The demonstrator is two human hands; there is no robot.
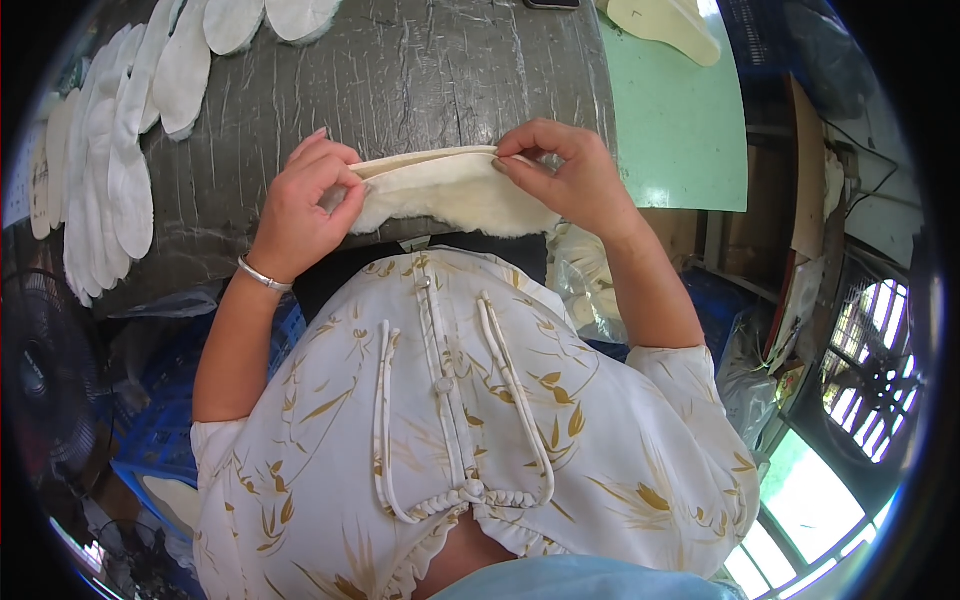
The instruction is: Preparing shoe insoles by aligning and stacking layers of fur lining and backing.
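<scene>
A cream fleecy insole piece (450,192) is stretched between my hands at the near edge of the grey table. Its upper rim shows two thin layers lying together, and its lower edge is fluffy. My left hand (305,205), with a silver bangle at the wrist, pinches its left end between thumb and fingers. At the upper right corner, the thumb and forefinger of my right hand (570,175) grip the rim. The underside of the piece is hidden from me.
White insoles (130,150) lie overlapped along the table's (400,80) left side and far edge. A green mat (680,130) on the right bears a cream insole-shaped piece (665,28). Plastic bags (585,285), a blue crate (165,420) and a black fan (45,370) stand below the table.
</scene>
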